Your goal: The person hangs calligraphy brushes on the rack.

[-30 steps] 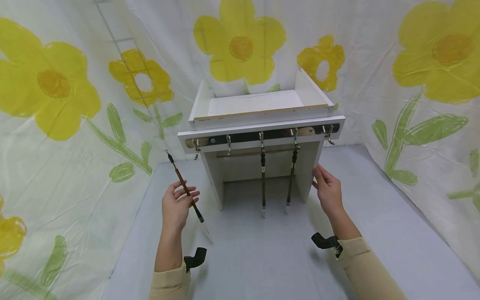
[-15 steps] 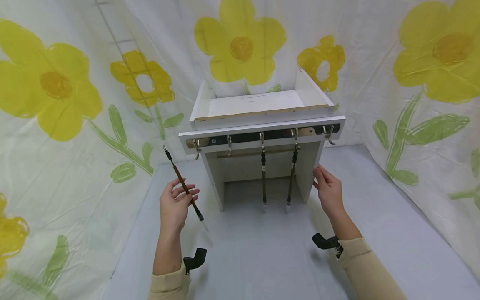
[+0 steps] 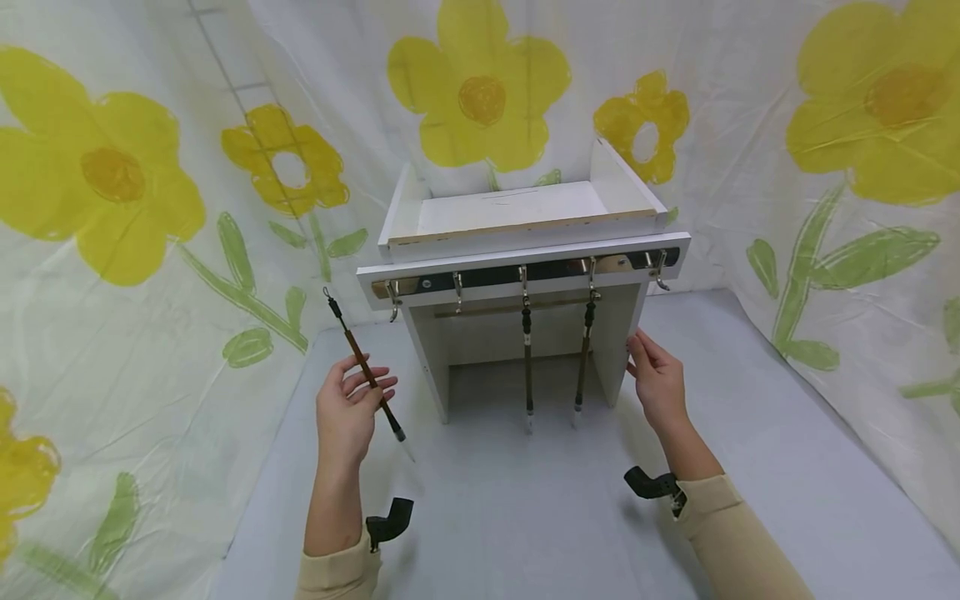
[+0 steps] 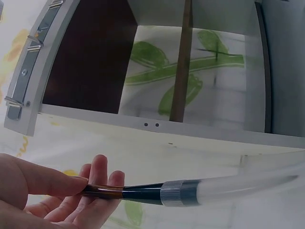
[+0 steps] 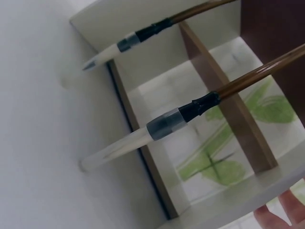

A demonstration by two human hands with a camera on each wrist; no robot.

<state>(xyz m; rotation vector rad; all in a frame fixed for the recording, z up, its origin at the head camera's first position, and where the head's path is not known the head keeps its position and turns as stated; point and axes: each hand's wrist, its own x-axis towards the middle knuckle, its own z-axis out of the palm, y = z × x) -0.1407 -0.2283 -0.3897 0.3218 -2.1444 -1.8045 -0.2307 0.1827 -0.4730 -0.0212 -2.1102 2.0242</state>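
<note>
In my left hand [image 3: 347, 417] I pinch a calligraphy brush [image 3: 357, 355] by its brown handle, between thumb and fingers. It slants, with the hanging loop up and the bristle end, in a clear cap [image 4: 243, 186], pointing down to the right. A white shelf [image 3: 517, 246] stands ahead, with a metal hook rail [image 3: 487, 275] along its front. Two more capped brushes hang there, one from the middle hook [image 3: 527, 358] and another brush [image 3: 582, 358] to its right. My right hand [image 3: 658, 379] grips the front edge of the shelf's right side panel [image 3: 624, 350].
The shelf rests on a pale grey surface [image 3: 510, 517]. A thin wooden bar [image 3: 480, 308] crosses beneath it, behind the hooks. Bare hooks are at the rail's left [image 3: 392, 298] and right ends. A flower-printed white curtain [image 3: 360, 50] surrounds the back and sides.
My left hand has shifted slightly left, and the brush in it has risen a little. My right hand stays at the side panel, and the hanging brushes have barely moved.
</note>
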